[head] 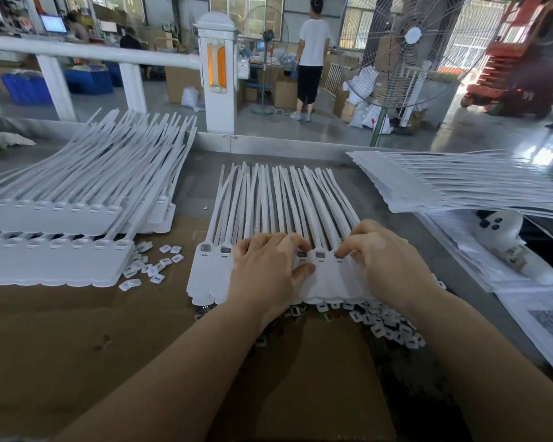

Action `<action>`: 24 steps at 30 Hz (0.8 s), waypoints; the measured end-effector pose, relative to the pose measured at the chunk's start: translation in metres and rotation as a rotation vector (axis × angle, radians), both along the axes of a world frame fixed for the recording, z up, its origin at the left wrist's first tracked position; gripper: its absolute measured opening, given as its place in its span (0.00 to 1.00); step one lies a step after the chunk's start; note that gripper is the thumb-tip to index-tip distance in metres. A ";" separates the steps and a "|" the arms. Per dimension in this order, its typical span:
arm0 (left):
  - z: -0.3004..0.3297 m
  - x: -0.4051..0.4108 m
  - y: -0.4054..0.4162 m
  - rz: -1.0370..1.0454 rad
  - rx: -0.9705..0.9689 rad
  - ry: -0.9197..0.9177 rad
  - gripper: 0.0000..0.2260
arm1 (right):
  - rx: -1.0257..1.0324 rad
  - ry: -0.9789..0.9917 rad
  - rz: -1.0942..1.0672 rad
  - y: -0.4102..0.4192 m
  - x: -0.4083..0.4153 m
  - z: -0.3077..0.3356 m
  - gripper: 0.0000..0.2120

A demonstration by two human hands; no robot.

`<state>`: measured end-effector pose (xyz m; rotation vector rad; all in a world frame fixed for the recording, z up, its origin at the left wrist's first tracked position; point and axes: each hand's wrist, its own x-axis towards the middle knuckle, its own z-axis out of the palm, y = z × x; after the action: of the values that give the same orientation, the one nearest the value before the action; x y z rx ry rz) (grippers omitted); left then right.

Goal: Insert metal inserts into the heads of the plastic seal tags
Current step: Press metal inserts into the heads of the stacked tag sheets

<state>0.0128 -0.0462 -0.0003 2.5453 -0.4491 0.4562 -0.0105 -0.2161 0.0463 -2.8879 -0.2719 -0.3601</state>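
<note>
Head view: your right hand [385, 263], fingers curled, seems to pinch an insert at the tag row [205, 279]; your left hand [265, 269] grips the heads beside it.

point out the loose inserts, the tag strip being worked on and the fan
loose inserts [382, 327], head view, pile beside right wrist
tag strip [205, 275], head view, flat label end
fan [411, 36], head view, hub

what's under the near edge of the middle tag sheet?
Loose inserts spill out from under the middle tag sheet at its near edge, lying on the cardboard. How far the pile extends beneath cannot be seen: the sheet and both hands cover it.
</note>
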 end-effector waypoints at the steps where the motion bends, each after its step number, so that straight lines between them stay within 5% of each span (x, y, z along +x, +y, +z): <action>1: 0.000 0.000 0.000 0.000 0.002 -0.001 0.12 | -0.003 0.006 0.005 0.001 0.000 0.001 0.13; 24: 0.001 0.000 0.001 -0.009 0.008 0.016 0.11 | -0.045 0.183 -0.045 0.011 0.003 0.011 0.15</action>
<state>0.0132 -0.0452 0.0009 2.5516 -0.4573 0.4317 -0.0071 -0.2047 0.0575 -2.9496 -0.1859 -0.0963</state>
